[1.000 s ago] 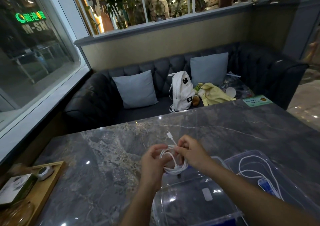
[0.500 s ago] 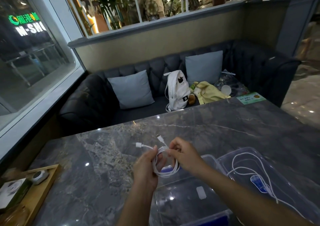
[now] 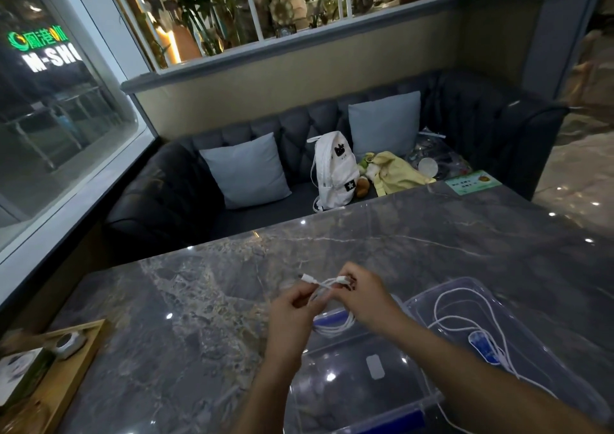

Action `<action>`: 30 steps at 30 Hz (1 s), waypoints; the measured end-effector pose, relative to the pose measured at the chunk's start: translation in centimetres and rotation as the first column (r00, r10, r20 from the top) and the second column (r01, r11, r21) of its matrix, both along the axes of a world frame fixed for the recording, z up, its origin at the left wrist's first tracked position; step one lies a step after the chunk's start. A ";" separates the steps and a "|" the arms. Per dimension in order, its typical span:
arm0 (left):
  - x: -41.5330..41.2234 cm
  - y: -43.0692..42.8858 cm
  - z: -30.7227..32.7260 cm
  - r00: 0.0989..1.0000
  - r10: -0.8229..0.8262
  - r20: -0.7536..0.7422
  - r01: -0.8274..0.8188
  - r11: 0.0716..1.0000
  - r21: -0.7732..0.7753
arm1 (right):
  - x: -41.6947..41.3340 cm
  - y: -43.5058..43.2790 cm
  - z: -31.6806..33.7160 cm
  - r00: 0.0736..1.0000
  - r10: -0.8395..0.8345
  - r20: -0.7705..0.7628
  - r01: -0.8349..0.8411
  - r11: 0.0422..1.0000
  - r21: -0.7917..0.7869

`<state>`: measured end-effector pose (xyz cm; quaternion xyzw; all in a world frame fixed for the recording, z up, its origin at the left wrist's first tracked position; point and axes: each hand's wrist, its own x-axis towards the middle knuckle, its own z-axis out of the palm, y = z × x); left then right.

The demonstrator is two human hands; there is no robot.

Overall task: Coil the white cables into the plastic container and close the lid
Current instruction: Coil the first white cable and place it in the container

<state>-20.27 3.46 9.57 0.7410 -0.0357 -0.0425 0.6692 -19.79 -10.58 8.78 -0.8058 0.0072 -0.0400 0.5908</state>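
Both hands hold a coiled white cable (image 3: 334,325) above the near end of the grey marble table. My left hand (image 3: 292,310) grips the coil's left side. My right hand (image 3: 363,297) pinches the cable's plug ends at the top, and one plug sticks out to the left. The coil's lower loops hang over the far rim of the clear plastic container (image 3: 362,397). To the right lies the clear lid (image 3: 545,357), and a second white cable (image 3: 465,317) is spread loosely across it.
A wooden tray (image 3: 63,377) with small items sits at the table's left corner. A green card (image 3: 473,182) lies at the far right edge. Beyond the table stands a dark sofa (image 3: 166,194) with cushions, a white backpack (image 3: 334,171) and a yellow cloth.
The coil has dropped lower, toward the container. My right hand has shifted from the coil's side to pinching the plug ends at its top.
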 end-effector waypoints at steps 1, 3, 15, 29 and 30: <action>0.0 -0.2 -0.1 0.999 0.001 -0.052 -0.003 0.999 -0.038 | 0.0 -0.3 0.1 1.000 0.007 0.005 -0.006 1.000 -0.028; 0.1 -0.6 -0.6 0.983 0.089 -0.164 -0.103 0.992 -0.079 | -0.2 -0.7 0.1 0.998 0.055 0.003 -0.054 0.992 -0.111; 0.1 -2.8 -1.7 0.907 0.201 -0.371 -0.281 0.944 -0.175 | -0.7 -2.8 -1.6 0.997 -0.047 -0.058 0.058 0.977 0.203; -0.5 -1.9 -1.0 0.779 0.104 -0.619 -0.484 0.727 -0.487 | -1.2 -1.4 -2.2 0.996 -0.077 0.032 0.073 0.990 0.125; -0.4 -1.7 -1.1 0.774 0.120 -0.621 -0.496 0.725 -0.479 | -1.0 -1.6 -2.1 0.998 -0.031 0.059 0.030 0.999 0.026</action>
